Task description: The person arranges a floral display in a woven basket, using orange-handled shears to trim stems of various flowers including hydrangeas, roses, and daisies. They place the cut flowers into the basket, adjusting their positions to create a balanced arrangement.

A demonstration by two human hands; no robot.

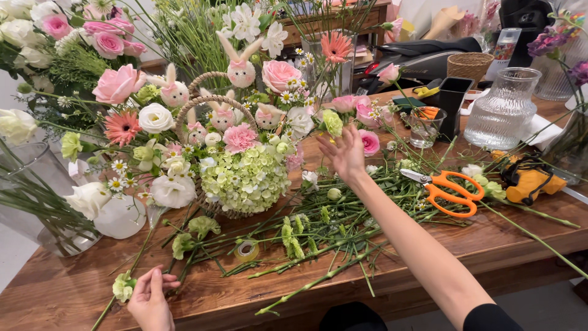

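Right hand (346, 153) reaches into the flower basket (211, 104) by a green bloom (332, 122); left hand (150, 300) rests on the wooden table (520, 245) touching a pale carnation (124, 285).

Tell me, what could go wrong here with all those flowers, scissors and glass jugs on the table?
The right hand reaches among crowded blooms beside the flower basket; it might bump petals or snap a stem. The orange scissors lie open on loose cut stems by that arm, so a careless sweep could meet the blades. The glass jug stands close behind and could tip if knocked.
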